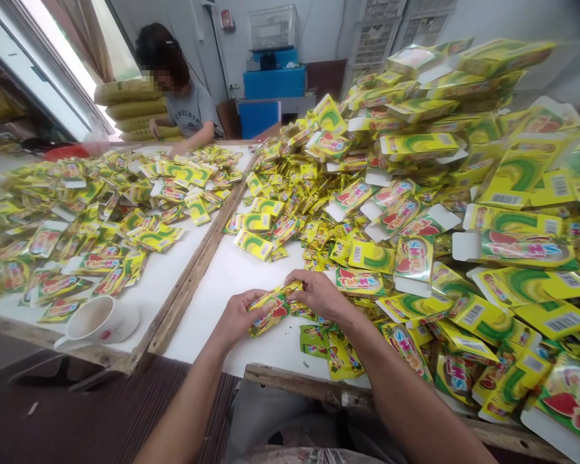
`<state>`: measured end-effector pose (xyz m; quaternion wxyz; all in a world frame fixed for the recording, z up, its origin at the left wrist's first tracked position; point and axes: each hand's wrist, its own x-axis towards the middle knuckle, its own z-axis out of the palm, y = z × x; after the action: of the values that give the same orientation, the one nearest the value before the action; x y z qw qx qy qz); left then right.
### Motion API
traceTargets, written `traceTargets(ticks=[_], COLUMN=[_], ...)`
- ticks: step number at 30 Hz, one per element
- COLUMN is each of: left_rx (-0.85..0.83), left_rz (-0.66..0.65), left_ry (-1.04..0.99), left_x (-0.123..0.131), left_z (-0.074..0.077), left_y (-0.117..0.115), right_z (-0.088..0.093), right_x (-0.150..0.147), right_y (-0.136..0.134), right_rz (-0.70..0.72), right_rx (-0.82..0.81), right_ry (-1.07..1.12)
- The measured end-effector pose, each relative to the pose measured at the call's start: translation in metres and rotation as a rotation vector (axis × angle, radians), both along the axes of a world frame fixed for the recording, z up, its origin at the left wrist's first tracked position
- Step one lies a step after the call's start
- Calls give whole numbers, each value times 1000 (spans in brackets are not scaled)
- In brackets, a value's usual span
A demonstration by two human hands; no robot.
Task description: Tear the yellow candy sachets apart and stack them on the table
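Observation:
My left hand [239, 316] is closed round a small yellow and green candy box [270, 314] with a printed watermelon, holding it tilted above the white table. At the box's right end, my right hand [314, 293] pinches a small yellow packet [294, 288]; whether the packet is partly inside the box I cannot tell. Beside my right hand, a box marked TWINS [358, 281] lies at the edge of the heap. Several small green and yellow packets [341, 354] lie under my right forearm.
A high heap of boxes [507, 238], many with open flaps, fills the right side. Wooden strips [188, 277] divide and edge the white tabletop. More boxes [101, 219] and a white cup [94, 319] stand on the left. Across the table sits another person [191, 106].

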<state>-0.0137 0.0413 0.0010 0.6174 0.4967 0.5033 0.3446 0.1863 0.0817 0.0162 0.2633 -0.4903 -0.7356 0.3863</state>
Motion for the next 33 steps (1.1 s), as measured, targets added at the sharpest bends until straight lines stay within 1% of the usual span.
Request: traceTargets(ticks=[3,6,8,9,11,14,16,17,19,24,26,28,30,31,33], left_rx=[-15,-70,-117,-139,-174,-196,-196,-193,-187,-162,-155,-153,-151,-153,-150], left_rz=[-27,-50,-25,1,69,165,204,215,222,252,245,239,251,252,242], left_ry=[5,-60,-124,-147,-164,-142,-139,-142,-146,-101,-86,-74,-77,-90,-131], left_x=[3,6,5,4,-1,-10,-15,-15,-15,-10,-10,-10,-9,-8,-6], left_z=[0,0,0,0,0,0,0,0,-1,-2,-2,-3,-4,-4,-4], left_y=[0,1,0,0,-1,-3,-3,-3,-2,-1,-1,-3,-4,-5,-6], right_z=[0,1,4,6,10,14,12,10,6,-6,-9,-11,-12,-12,-12], right_x=[-3,-2,4,7,14,16,11,8,2,-4,-4,-3,-5,-7,-11], right_y=[-1,0,1,0,-3,-12,-16,-17,-17,-7,-4,-1,1,1,0], right_rz=[15,22,-17,-40,-45,48,100,114,120,92,31,-108,-226,-252,-239], right_rx=[-33,-63,-39,-18,32,124,212,250,306,347,334,281,168,101,0], right_ry=[23,175,219,179,-35,-466,-643,-682,-686,-648,-600,-444,-151,16,274])
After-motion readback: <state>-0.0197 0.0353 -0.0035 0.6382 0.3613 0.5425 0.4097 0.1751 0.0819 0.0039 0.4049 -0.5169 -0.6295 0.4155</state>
